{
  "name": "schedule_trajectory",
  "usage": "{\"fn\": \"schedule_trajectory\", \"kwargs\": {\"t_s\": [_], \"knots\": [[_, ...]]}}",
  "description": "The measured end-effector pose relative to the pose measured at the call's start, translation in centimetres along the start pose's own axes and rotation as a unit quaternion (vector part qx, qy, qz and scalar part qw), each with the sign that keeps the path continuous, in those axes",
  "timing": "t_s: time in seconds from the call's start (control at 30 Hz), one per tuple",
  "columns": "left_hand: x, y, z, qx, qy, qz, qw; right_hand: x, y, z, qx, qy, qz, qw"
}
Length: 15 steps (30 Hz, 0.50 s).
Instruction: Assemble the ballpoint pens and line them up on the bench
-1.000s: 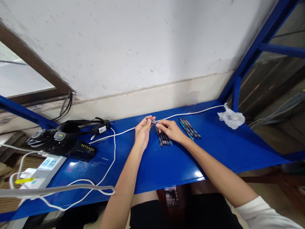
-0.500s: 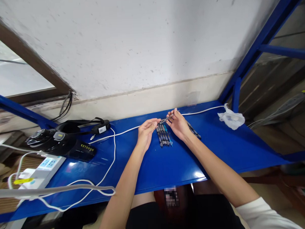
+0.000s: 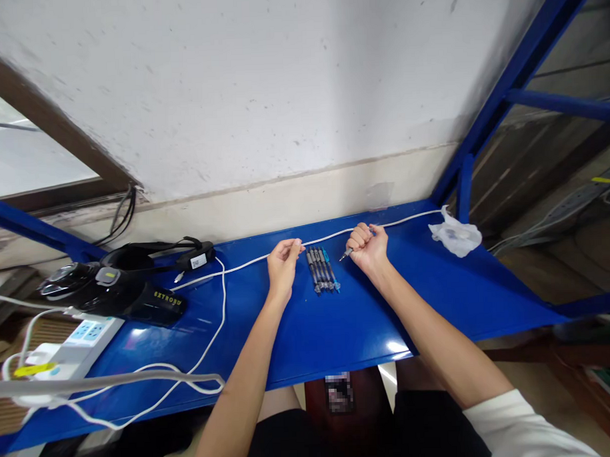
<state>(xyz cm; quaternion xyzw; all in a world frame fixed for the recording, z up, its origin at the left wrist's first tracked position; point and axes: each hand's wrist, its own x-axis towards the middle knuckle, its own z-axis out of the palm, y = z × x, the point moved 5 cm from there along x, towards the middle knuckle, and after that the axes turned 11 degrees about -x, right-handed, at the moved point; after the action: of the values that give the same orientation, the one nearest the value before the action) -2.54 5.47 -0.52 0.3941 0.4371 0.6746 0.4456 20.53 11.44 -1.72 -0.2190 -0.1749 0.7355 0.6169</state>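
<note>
Parting from the left hand (image 3: 282,264), the right hand (image 3: 370,247) now fists a pen (image 3: 346,254), seemingly pausing two-handed work; whether the left grips anything, I cannot tell.

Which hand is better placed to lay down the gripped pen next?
Probably the right hand: it grips the pen, just right of the row of pens. The left hand, left of the row, shows no pen.

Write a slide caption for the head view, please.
Right hand, gripping a pen, and left hand flank a row of pens.
</note>
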Motion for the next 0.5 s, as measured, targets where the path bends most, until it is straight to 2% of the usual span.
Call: {"fn": "schedule_trajectory", "kwargs": {"t_s": [0.23,0.37,0.5], "knots": [[-0.1,-0.8,0.2,0.132,-0.056,0.052,0.988,0.0,-0.4,0.4,-0.002,-0.035,-0.017,0.999],[-0.2,-1.0,0.5,0.220,-0.102,0.097,0.965,0.0,-0.1,0.4,-0.006,-0.032,-0.016,0.999],[-0.2,-1.1,0.6,0.277,-0.124,0.114,0.946,-0.1,-0.1,0.5,0.004,-0.017,-0.007,1.000]]}}
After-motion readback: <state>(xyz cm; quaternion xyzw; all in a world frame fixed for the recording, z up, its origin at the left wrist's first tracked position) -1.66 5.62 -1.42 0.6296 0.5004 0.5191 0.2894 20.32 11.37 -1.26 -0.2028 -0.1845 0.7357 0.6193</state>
